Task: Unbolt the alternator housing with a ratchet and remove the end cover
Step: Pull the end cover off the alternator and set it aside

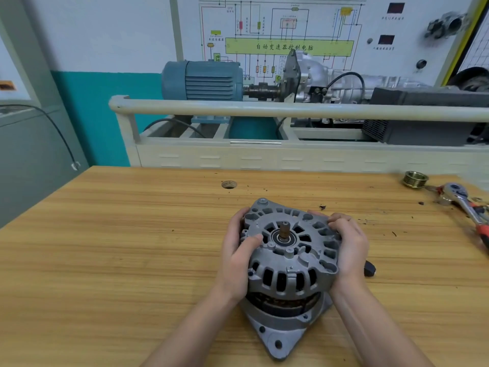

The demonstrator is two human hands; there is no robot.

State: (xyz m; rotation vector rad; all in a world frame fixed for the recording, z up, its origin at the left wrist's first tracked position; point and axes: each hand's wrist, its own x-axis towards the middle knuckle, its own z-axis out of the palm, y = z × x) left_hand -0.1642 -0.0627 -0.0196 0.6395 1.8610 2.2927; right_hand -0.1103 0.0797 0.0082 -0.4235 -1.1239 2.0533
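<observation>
The desk (105,247), a wood-grain top, carries one alternator (288,263) standing near the middle of its front edge, shaft (284,229) pointing up and slightly away, so the long axis runs roughly vertical. The upper end cover (291,250) sits on the lower housing (280,332), with dark windings showing in the band between the two. Both hands are on the cover, one at each side. The left hand (238,250) grips the left rim, thumb laid across the top face toward the bearing; the right hand (349,242) grips the right rim, fingers curled over the edge. Neither hand is nearer; the cover lies directly between them. Judgement: the bolts appear to be out and the step in hand is lifting the cover off. The pull should go straight up along the shaft, evenly on both sides, or the cover may cock and bind on the bearing. One ratchet (465,205) lies at the far right corner, well apart from the hands and untouched. One ribbed pulley (415,178) sits just beside it. One small dark object (369,268) lies near the right wrist, kind uncertain.
</observation>
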